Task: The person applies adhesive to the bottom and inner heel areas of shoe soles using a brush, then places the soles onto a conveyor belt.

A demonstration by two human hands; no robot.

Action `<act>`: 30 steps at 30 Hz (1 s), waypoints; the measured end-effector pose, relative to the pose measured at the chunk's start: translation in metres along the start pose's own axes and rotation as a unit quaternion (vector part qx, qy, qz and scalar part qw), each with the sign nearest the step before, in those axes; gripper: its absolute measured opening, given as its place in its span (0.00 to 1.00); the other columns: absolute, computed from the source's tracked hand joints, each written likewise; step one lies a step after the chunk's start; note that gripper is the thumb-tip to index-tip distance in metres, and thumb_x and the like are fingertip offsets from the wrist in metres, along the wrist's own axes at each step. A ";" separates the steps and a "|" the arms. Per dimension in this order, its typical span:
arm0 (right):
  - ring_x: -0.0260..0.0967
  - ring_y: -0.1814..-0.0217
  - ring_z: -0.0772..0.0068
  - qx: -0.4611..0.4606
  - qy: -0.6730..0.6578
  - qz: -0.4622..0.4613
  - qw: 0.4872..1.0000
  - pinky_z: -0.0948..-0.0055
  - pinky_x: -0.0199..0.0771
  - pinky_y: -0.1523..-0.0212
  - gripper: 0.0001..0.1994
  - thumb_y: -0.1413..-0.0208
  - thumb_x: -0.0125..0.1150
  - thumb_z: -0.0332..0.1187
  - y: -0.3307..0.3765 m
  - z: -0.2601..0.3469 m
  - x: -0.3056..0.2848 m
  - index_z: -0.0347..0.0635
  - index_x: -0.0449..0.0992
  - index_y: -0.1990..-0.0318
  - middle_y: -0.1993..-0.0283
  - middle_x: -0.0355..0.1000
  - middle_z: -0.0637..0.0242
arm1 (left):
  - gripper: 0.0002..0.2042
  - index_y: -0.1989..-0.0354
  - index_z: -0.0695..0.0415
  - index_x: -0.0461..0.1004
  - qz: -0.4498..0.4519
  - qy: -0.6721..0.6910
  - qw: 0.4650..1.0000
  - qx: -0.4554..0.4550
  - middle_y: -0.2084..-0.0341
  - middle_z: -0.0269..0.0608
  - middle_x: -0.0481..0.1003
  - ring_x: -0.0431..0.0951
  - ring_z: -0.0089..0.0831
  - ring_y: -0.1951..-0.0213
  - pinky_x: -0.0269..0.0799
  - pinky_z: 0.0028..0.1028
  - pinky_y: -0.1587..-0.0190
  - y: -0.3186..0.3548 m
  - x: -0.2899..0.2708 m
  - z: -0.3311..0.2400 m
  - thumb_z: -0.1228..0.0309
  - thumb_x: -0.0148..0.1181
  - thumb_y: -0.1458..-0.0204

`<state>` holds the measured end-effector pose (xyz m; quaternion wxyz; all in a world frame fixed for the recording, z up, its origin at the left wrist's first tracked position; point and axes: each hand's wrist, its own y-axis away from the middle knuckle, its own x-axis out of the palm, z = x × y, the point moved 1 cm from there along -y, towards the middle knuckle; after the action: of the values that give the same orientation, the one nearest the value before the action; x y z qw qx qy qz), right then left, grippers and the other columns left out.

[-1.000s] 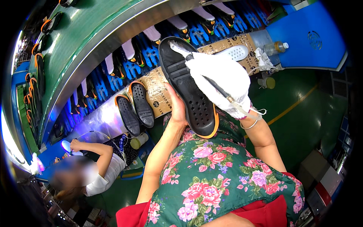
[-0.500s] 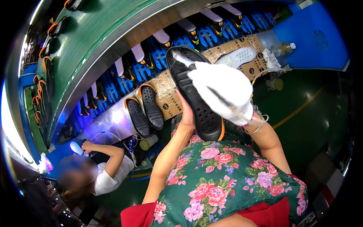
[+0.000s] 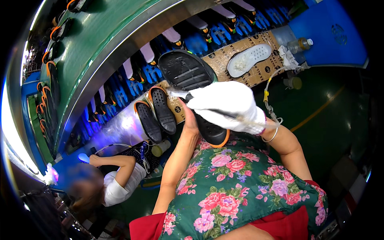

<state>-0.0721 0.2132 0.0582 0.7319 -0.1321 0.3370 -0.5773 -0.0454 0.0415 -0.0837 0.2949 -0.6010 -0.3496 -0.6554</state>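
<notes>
Behind the work, a cardboard-covered counter (image 3: 218, 62), with orange-edged soles (image 3: 164, 110) side by side to the left and a white sole (image 3: 248, 60) to the right. Clasps the black sole (image 3: 186, 72) in the bare left hand (image 3: 191, 123), just in front of the counter, thumb at the edge, other fingers hidden underneath. Pinches a brush (image 3: 179, 94) in the white-gloved right hand (image 3: 228, 106), pale tip at the sole's left edge; cannot tell whether touching. Looks like brushing along that edge. Probably calls next for a steady, light stroke.
</notes>
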 end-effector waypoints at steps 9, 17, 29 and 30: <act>0.81 0.57 0.59 -0.047 0.014 0.027 0.998 0.66 0.81 0.59 0.14 0.50 0.69 0.27 0.012 -0.002 0.009 0.45 0.84 0.54 0.55 0.82 0.59 | 0.46 0.28 0.50 0.57 -0.094 -0.335 0.936 0.057 0.36 0.39 0.68 0.69 0.37 0.37 0.62 0.38 0.32 0.016 0.001 -0.029 0.26 0.27 0.43; 0.81 0.60 0.62 -0.112 0.098 0.014 0.989 0.68 0.80 0.61 0.16 0.50 0.69 0.27 0.015 -0.008 0.022 0.47 0.84 0.51 0.51 0.81 0.59 | 0.53 0.30 0.55 0.58 -0.067 -0.338 0.937 0.062 0.42 0.49 0.72 0.75 0.43 0.44 0.69 0.41 0.38 -0.013 0.050 -0.042 0.21 0.34 0.51; 0.81 0.62 0.61 -0.045 -0.118 0.054 0.991 0.67 0.81 0.60 0.17 0.51 0.70 0.26 0.014 0.003 0.028 0.50 0.84 0.52 0.58 0.82 0.61 | 0.62 0.47 0.68 0.70 -0.019 -0.245 0.968 0.046 0.63 0.57 0.77 0.81 0.47 0.63 0.81 0.42 0.61 -0.020 0.066 -0.060 0.13 0.28 0.63; 0.81 0.60 0.60 -0.010 -0.054 0.049 0.997 0.67 0.81 0.58 0.16 0.51 0.70 0.25 0.011 0.007 0.022 0.49 0.84 0.53 0.58 0.82 0.60 | 0.62 0.48 0.68 0.70 -0.003 -0.252 0.966 0.054 0.63 0.57 0.77 0.80 0.47 0.63 0.80 0.42 0.61 -0.022 0.067 -0.061 0.13 0.28 0.63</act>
<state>-0.0568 0.1947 0.0499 0.7752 -0.1535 0.3088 -0.5293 -0.1054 0.0073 -0.0217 0.2277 -0.7289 -0.4492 -0.4638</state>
